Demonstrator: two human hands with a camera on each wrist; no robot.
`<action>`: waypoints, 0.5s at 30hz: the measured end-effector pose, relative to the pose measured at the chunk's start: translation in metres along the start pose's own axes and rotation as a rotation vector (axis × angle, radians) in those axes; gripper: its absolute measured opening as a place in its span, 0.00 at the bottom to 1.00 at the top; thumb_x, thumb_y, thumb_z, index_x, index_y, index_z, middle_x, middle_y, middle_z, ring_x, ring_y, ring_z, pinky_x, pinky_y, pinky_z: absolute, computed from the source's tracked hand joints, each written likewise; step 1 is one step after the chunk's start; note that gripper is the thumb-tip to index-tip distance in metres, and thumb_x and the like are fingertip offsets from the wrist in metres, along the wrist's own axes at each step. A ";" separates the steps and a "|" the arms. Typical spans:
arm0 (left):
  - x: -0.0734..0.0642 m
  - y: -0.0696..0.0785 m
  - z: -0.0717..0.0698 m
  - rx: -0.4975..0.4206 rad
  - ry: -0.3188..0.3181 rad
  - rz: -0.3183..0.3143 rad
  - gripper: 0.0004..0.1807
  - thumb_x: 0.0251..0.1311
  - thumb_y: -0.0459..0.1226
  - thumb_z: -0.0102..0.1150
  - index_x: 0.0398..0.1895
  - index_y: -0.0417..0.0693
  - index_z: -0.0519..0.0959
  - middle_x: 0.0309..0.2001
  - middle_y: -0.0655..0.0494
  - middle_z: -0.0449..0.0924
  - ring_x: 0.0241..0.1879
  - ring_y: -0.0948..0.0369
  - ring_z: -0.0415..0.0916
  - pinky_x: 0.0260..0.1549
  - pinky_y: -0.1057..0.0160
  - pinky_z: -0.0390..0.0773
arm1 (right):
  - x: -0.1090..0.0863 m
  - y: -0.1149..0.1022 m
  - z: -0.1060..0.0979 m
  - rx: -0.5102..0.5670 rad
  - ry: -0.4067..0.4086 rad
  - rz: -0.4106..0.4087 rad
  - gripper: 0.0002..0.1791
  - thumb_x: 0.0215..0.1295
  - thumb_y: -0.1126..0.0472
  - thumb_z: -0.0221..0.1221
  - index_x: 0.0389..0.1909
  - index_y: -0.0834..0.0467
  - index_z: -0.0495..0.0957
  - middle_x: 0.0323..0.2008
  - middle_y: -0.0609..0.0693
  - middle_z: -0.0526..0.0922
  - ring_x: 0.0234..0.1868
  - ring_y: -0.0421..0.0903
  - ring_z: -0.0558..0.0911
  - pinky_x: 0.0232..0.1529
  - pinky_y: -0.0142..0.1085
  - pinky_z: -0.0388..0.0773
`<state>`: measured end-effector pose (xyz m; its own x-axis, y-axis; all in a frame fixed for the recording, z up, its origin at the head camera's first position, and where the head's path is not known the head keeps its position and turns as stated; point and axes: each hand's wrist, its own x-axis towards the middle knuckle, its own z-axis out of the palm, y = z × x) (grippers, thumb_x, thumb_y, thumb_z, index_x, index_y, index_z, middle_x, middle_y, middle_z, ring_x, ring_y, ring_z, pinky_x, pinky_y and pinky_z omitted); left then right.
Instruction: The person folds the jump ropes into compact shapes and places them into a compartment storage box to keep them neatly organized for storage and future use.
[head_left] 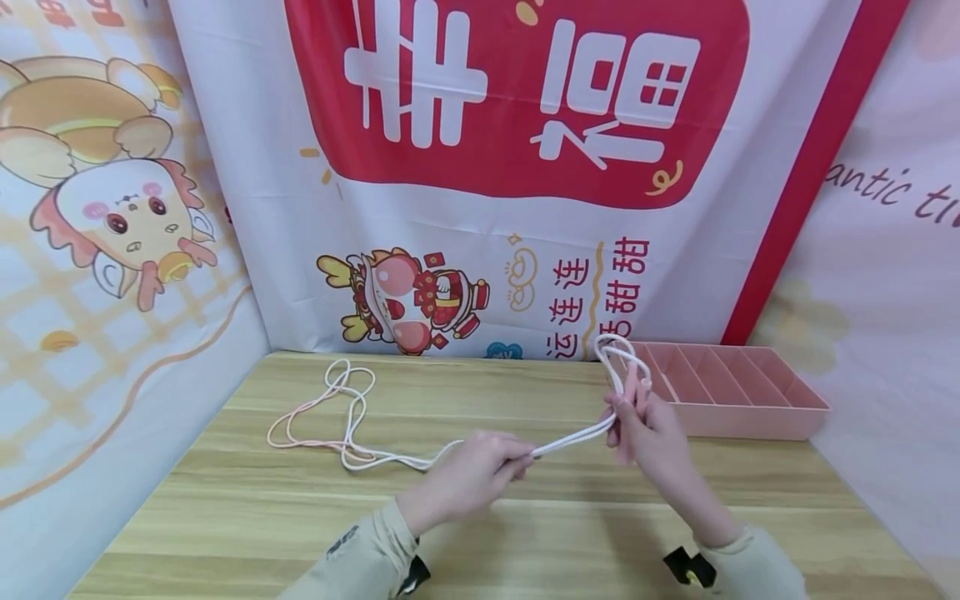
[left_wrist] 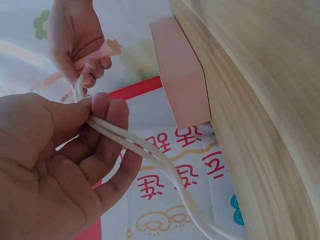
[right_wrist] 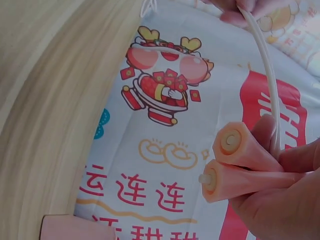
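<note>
A jump rope (head_left: 360, 457) with a white and pink cord and two pink handles (right_wrist: 237, 182) is stretched between the hands. My right hand (head_left: 654, 435) grips both handles side by side, together with the cord; a loop of cord stands up above its fingers. To the left, my left hand (head_left: 476, 473) pinches the doubled white cord (left_wrist: 145, 145) between thumb and fingers. Between the two hands the strands run nearly straight, above the table. Past the left hand, the remaining cord lies in loose loops on the left part of the wooden table (head_left: 247, 508).
At the table's back right stands a pink box (head_left: 750, 421) divided into several compartments, close behind the right hand. A printed cloth (head_left: 285, 250) hangs along the back edge, with more printed cloth (head_left: 82, 375) on both sides.
</note>
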<state>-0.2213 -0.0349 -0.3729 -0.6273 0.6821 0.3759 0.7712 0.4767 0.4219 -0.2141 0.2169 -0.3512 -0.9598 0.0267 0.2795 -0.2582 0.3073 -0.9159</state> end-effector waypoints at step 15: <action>0.002 -0.020 -0.006 -0.147 -0.047 -0.129 0.09 0.71 0.36 0.55 0.34 0.52 0.83 0.21 0.68 0.71 0.18 0.70 0.63 0.18 0.70 0.67 | 0.002 -0.003 -0.016 -0.166 -0.178 -0.243 0.11 0.76 0.61 0.52 0.34 0.62 0.75 0.20 0.50 0.77 0.17 0.50 0.74 0.12 0.35 0.70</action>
<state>-0.2385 -0.0466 -0.3756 -0.7115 0.6473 0.2734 0.6583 0.4779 0.5816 -0.2130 0.2311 -0.3433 -0.8803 -0.2287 0.4157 -0.4744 0.4353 -0.7652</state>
